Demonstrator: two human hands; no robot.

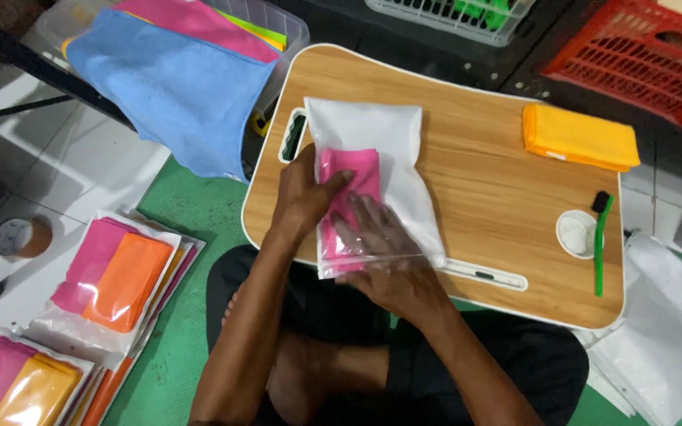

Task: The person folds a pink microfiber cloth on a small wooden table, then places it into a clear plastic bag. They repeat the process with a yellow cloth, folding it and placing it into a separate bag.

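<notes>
A white plastic pouch lies on the wooden lap table. Inside its near, clear end sits a folded pink cloth. My left hand presses on the pouch's left side, thumb over the pink cloth. My right hand reaches into the pouch's open mouth, its fingers seen through the clear plastic, pushing on the cloth. A folded orange cloth rests at the table's far right.
A green brush and a small white round dish sit at the table's right. Packed pouches of pink and orange cloths lie on the floor at left. A blue cloth drapes over a clear bin. Empty white pouches lie at right.
</notes>
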